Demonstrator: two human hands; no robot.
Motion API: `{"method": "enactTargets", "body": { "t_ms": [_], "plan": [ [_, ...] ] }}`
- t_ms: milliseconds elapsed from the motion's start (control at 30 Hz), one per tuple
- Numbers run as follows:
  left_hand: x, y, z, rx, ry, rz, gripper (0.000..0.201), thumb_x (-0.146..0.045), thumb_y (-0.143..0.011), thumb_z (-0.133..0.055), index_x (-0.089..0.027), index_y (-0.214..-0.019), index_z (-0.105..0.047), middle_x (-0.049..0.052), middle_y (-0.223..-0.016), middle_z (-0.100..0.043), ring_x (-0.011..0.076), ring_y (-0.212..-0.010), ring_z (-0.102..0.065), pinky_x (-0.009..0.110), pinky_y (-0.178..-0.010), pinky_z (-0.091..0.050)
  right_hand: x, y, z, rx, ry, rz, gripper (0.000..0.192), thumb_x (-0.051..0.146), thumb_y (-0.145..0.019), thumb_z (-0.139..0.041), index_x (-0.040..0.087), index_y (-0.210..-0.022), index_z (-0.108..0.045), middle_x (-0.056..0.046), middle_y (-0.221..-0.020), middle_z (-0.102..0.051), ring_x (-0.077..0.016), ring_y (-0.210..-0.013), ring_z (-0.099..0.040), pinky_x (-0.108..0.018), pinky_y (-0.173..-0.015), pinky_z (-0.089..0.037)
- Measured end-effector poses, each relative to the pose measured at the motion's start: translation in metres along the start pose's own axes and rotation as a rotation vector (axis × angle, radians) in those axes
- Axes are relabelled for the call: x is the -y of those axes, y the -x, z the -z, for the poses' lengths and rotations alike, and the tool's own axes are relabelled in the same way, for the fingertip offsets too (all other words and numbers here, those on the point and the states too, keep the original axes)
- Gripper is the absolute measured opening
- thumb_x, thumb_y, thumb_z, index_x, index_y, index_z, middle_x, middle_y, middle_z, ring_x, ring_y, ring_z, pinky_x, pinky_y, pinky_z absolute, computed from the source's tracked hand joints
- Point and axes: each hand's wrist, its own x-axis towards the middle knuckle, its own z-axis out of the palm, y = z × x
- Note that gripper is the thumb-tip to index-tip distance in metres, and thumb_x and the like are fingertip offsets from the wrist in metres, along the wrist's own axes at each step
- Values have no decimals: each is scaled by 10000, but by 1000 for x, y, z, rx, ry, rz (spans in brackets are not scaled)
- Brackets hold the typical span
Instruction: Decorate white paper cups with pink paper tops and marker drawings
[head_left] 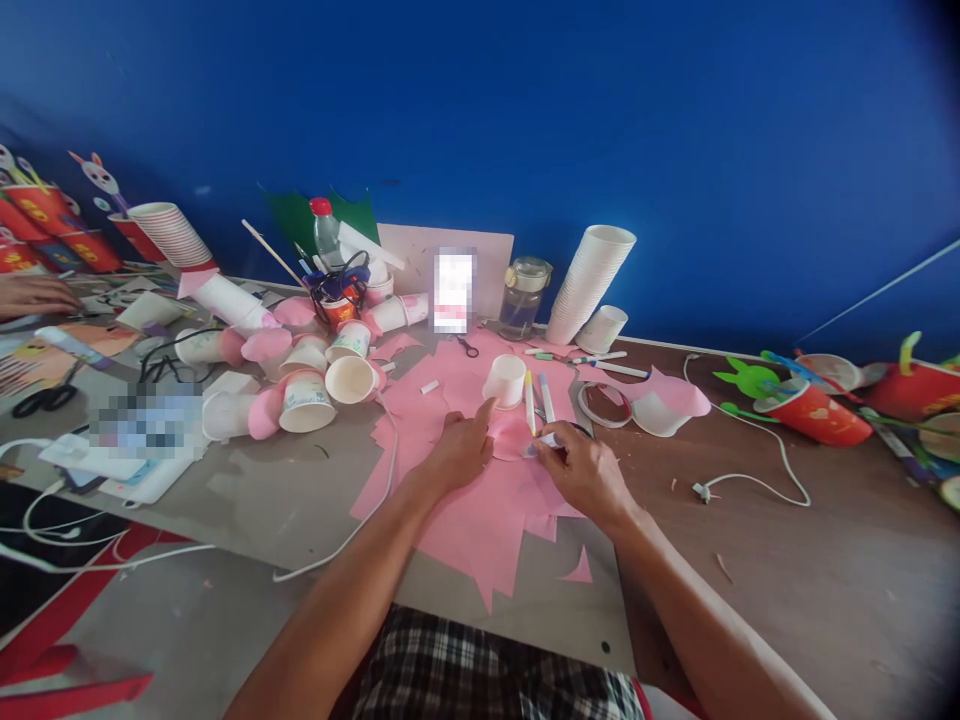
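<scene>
Disc (511,440) lies on pink paper (472,540), inward from the desk's (255,515) front edge; my right grip (589,465) pinches a white stick (551,440) beside it; my left grip (465,447) touches it, closure I can't tell.

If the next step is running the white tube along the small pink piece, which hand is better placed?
Right, I'd judge. The right hand grips the white tube close to the right edge of the small pink piece, while the left hand is at that piece's left side, holding no visible tool.
</scene>
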Motion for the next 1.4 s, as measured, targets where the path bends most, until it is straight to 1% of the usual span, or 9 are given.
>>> {"method": "enactTargets", "body": {
  "t_ms": [200,367,533,700,800,933,1067,1300,1400],
  "plan": [
    [-1,0,0,-2,10,4,607,-117,-841,-339,-76,-1439,-243,-10,-651,-621,204,-657,-589,399,-912,-370,4,-1,1,-57,-204,-81,202,374,-867,-504,197,-874,-603,-5,-637,-659,-148,-549,-581,-229,-546,-411],
    [-2,0,2,8,30,9,578,-124,-859,-333,-68,-1429,-262,-16,-628,-598,200,-650,-580,399,-924,-364,8,-2,-14,6,-74,45,196,331,-872,-491,194,-916,-624,-27,-663,-678,-171,-608,-614,-234,-556,-385],
    [-2,0,3,12,51,-6,603,-109,-848,-323,-66,-1441,-224,-5,-687,-615,188,-662,-578,391,-923,-368,-2,-1,-10,-41,99,48,225,353,-874,-487,183,-916,-628,-39,-644,-674,-185,-581,-607,-244,-532,-339],
    [-1,0,1,-7,40,-10,629,-109,-829,-335,-90,-1448,-223,1,-688,-616,201,-662,-564,400,-891,-377,1,2,-2,-105,21,7,203,357,-866,-505,193,-905,-617,-18,-640,-662,-160,-541,-570,-234,-524,-356],
    [-1,0,0,-6,42,-16,636,-112,-829,-333,-79,-1453,-219,-18,-627,-581,196,-615,-539,397,-887,-378,8,2,-4,-51,-30,38,190,355,-869,-507,201,-901,-613,-6,-633,-651,-155,-546,-573,-230,-529,-367],
    [-1,0,0,-14,52,-16,628,-117,-829,-333,-91,-1449,-233,-25,-618,-570,196,-624,-545,395,-895,-374,5,0,-9,6,79,111,192,351,-860,-513,203,-889,-632,-18,-630,-657,-173,-580,-598,-239,-535,-348],
    [-1,1,2,-10,81,-20,635,-106,-825,-326,-109,-1452,-226,-23,-656,-599,185,-641,-557,394,-916,-364,-4,-1,-3,-40,101,49,211,370,-850,-534,193,-884,-644,-31,-654,-670,-163,-559,-580,-241,-521,-327],
    [-1,0,2,-9,33,9,637,-104,-813,-348,-59,-1441,-254,-15,-627,-585,193,-611,-544,401,-914,-369,-13,-6,7,-218,-534,-173,256,448,-840,-576,192,-845,-590,28,-605,-529,-112,-511,-451,-238,-500,-355],
    [-2,1,4,-18,66,21,623,-115,-827,-342,-89,-1444,-265,-22,-625,-586,187,-607,-528,411,-936,-362,-15,-9,3,-206,-783,-177,330,520,-835,-588,190,-847,-581,55,-571,-436,-98,-498,-384,-239,-483,-331]
  ]
}}
